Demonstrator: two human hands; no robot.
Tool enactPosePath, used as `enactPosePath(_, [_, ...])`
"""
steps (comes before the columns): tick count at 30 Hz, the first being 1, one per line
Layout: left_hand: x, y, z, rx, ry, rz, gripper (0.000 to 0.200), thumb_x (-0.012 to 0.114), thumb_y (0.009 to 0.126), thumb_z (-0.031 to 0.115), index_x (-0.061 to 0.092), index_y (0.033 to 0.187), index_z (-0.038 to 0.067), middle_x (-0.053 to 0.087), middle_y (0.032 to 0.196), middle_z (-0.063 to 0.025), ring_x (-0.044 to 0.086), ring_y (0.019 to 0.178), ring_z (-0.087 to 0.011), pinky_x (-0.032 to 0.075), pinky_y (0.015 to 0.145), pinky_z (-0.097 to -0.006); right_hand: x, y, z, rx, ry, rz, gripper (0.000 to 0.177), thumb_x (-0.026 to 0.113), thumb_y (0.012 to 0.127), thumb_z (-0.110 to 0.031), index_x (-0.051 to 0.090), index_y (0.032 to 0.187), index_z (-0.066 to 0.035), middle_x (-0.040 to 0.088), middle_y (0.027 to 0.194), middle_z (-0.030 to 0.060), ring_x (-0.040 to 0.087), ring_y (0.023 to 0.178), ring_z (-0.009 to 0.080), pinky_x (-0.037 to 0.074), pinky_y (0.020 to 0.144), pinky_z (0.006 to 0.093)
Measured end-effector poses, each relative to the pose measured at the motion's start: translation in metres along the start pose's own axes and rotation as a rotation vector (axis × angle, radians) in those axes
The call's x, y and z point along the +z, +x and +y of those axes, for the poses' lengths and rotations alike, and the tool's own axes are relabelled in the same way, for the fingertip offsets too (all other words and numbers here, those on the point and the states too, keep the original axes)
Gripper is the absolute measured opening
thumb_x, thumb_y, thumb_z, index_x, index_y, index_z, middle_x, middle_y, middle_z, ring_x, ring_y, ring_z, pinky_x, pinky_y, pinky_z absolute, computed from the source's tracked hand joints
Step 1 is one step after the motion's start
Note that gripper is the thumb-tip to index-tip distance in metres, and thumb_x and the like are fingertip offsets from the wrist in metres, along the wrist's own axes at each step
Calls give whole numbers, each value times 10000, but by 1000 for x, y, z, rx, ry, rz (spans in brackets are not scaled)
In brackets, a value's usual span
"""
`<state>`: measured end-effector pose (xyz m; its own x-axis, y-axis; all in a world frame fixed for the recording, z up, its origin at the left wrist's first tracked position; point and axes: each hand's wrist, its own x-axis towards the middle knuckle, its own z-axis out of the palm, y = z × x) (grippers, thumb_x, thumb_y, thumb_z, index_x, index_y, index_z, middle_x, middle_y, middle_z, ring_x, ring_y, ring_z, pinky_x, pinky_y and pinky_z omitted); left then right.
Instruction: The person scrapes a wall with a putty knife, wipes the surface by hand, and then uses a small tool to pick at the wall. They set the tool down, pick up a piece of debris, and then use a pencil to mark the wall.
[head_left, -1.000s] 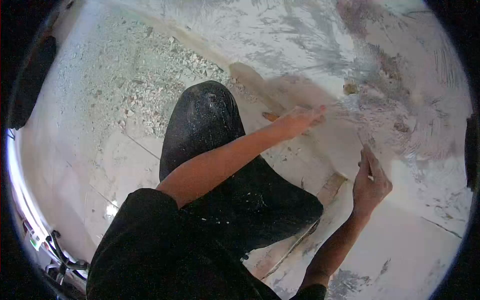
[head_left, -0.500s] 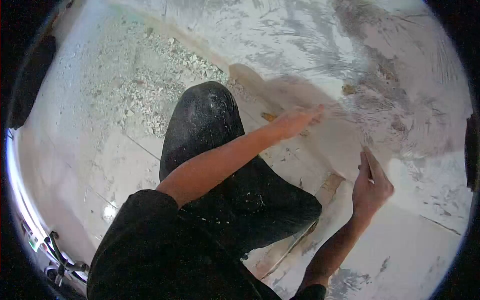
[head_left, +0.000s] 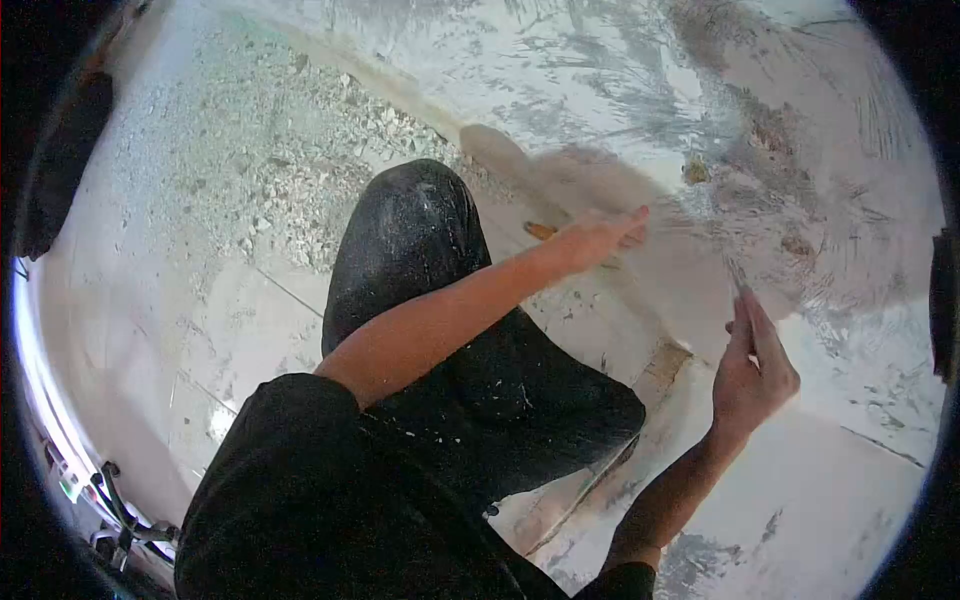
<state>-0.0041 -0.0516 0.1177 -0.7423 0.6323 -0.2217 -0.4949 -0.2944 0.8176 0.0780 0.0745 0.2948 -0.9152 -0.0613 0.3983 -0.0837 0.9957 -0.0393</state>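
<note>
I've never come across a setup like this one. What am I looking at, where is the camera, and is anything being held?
There is no machine here: these are a person's bare hands, seen by a camera worn on that person's head, looking forward and down. The black edging is the rim of the view. Dark trousers show below. Pale chips litter the floor; beyond is a streaked surface, probably a wall. An orange-brown piece shows beside the left hand, perhaps a tool handle, but its grip is hidden. The right hand points its fingers toward the streaks; whether it holds something thin is unclear.
</note>
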Motion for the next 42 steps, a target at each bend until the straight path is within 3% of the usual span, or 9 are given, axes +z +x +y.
enactPosePath(5, [2,-4,9,5,-37,32,731,373,855,616,552,1146,-31,541,1192,-157,482,1137,-257,374,949,-358,3,6,-4,-135,-167,-85,132,617,808,-53,688,919,-42,678,771,110,639,600,144,498,568,251])
enactPosePath(7, [0,-3,-2,-13,-5,59,737,374,853,620,550,1148,-32,544,1187,-157,480,1139,-260,373,947,-362,-12,-4,-17,73,89,101,137,633,785,-56,690,903,-95,657,779,148,648,651,243,497,590,287])
enactPosePath(11, [3,0,-2,6,-8,12,713,374,858,611,548,1164,-9,552,1175,-156,493,1123,-258,382,933,-367,5,3,0,38,-209,-191,175,631,784,-51,676,953,-58,668,852,147,669,754,200,514,650,269])
enactPosePath(15, [-1,-8,11,42,30,-2,668,352,897,551,506,1204,-22,548,1194,-149,497,1131,-249,358,971,-361,2,0,-15,112,65,54,154,628,799,-100,679,924,-26,667,785,141,652,658,158,494,636,284])
enactPosePath(17, [1,-9,2,2,14,-20,692,358,876,586,505,1215,1,543,1195,-148,501,1117,-254,375,947,-363,37,-5,17,-51,-196,-268,137,620,788,-63,671,900,-3,667,815,146,655,701,190,493,648,291])
enactPosePath(20, [-8,19,-13,87,118,84,720,364,853,625,502,1228,26,534,1205,-144,501,1109,-260,393,926,-366,31,-5,-12,-153,-155,-228,139,620,797,-78,671,905,-5,658,819,160,658,690,199,495,630,295])
enactPosePath(22, [-2,4,-21,91,193,175,722,363,852,627,501,1230,27,530,1214,-141,497,1116,-261,393,928,-367,13,-11,-20,58,91,99,223,624,762,-51,681,960,-139,649,800,133,635,678,280,492,610,338])
enactPosePath(25, [1,-4,8,-44,-26,-45,733,357,852,628,490,1235,18,512,1235,-153,468,1153,-277,369,962,-381,27,-7,2,72,-91,-132,262,637,747,-23,680,975,-144,665,858,113,659,708,225,503,615,298])
enactPosePath(42, [-4,1,-3,4,-41,36,737,399,853,606,510,1179,-45,541,1184,-163,504,1102,-282,409,926,-364,3,-9,-13,95,-1,57,138,655,772,-84,687,904,-58,669,844,127,666,736,230,507,657,301])
